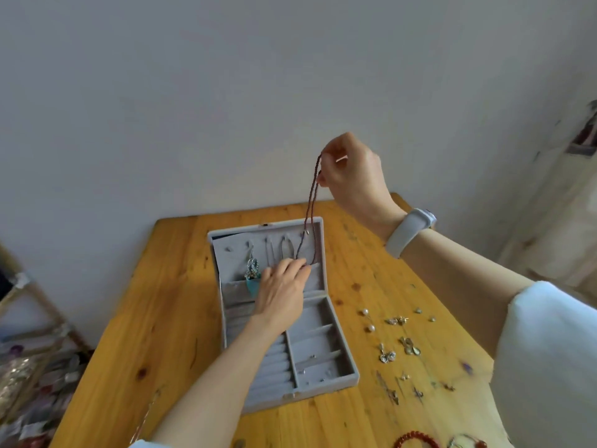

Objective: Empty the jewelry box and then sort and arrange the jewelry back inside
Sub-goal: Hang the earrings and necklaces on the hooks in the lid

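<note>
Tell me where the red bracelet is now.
In the head view, the red bracelet lies on the table at the bottom edge, right of the jewelry box.

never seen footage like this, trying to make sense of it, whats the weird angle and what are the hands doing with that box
There is one picture, from a wide-angle camera worn on a person's head, looking down at their own hands. No machine is involved. On the wooden table lies an open grey jewelry box. The right hand holds a dark beaded necklace up high; the left hand grips its lower end at the box lid. Small earrings lie loose beside the box, and a red bracelet at the near edge.
</note>
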